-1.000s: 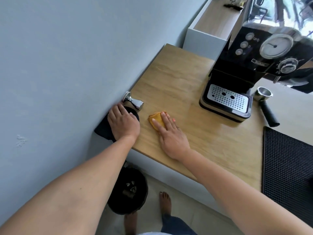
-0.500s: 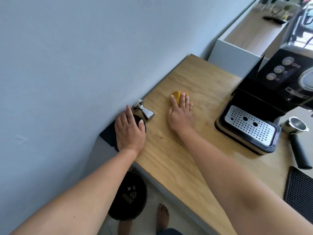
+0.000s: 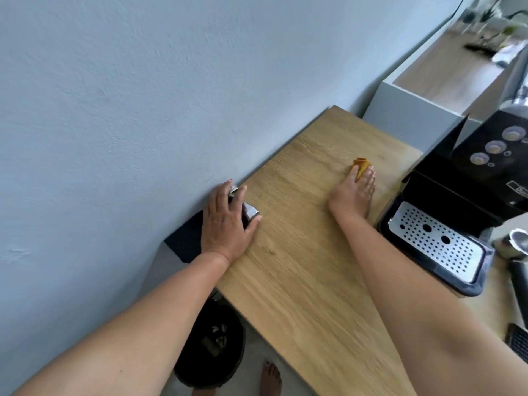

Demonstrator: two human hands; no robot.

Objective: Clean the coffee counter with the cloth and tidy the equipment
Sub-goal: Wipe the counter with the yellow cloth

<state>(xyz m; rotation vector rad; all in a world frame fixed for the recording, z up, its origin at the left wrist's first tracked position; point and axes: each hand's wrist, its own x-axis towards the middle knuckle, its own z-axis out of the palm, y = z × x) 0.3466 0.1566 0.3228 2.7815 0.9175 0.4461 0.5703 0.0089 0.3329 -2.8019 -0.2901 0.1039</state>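
Note:
An orange cloth (image 3: 361, 164) lies on the wooden counter (image 3: 300, 270), left of the black espresso machine (image 3: 468, 172). My right hand (image 3: 353, 195) presses flat on the cloth, so only its far end shows. Against the wall at the counter's left edge lies a silver tamper (image 3: 251, 212), tipped on its side partly on a black tamping mat (image 3: 185, 238). My left hand (image 3: 225, 224) covers the tamper, fingers over its handle and thumb under its base.
The machine's perforated drip tray (image 3: 434, 241) juts toward me at the right. A portafilter (image 3: 517, 247) lies beside it, with a black ribbed mat (image 3: 518, 341) at the right edge. A black bin (image 3: 211, 344) stands on the floor below the counter's corner.
My right hand slid the cloth away from me along the counter toward the machine. My left hand moved off the black mat and onto the tamper.

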